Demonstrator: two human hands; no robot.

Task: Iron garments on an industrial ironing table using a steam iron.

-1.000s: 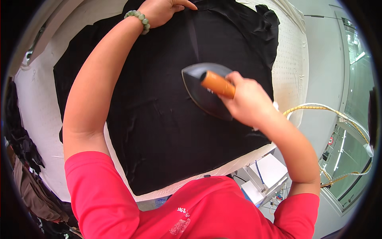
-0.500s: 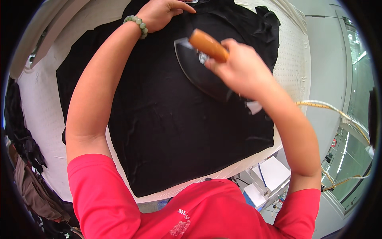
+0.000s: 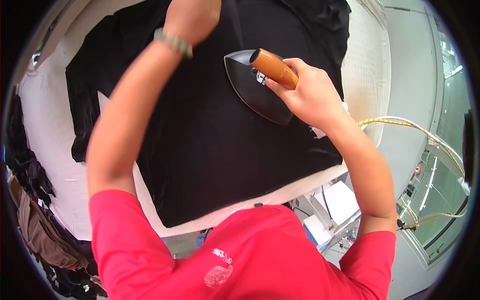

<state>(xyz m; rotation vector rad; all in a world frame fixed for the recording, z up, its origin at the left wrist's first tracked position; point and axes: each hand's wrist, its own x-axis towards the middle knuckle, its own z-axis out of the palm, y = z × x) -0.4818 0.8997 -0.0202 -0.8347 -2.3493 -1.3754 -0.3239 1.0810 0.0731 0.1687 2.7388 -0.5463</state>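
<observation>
A black garment (image 3: pixel 210 160) lies spread across the white padded pressing table. My right hand (image 3: pixel 315 92) is wrapped round the orange handle of an iron (image 3: pixel 257 102), whose dark pointed plate sits on the cloth right of the middle, tip toward the far left. At the far side, my left hand (image 3: pixel 192 22) is over the garment, with a pale green bead bracelet (image 3: pixel 173 43) on its wrist. The top edge of the picture cuts off its fingers, and the hand is slightly smeared, so what it touches cannot be made out.
The table's white cover (image 3: pixel 55 160) shows around the garment. A white and yellow hose (image 3: pixel 400 121) runs to the right from near the iron. White boxes (image 3: pixel 337 205) stand below the table at the lower right. Brown cloth (image 3: pixel 47 235) and black cloth (image 3: pixel 25 145) hang at the left.
My left hand has moved farther away, its fingers leaving the picture. A gap showing white cover has opened at the garment's left side. The iron appears slightly more to the right, still in my right hand.
</observation>
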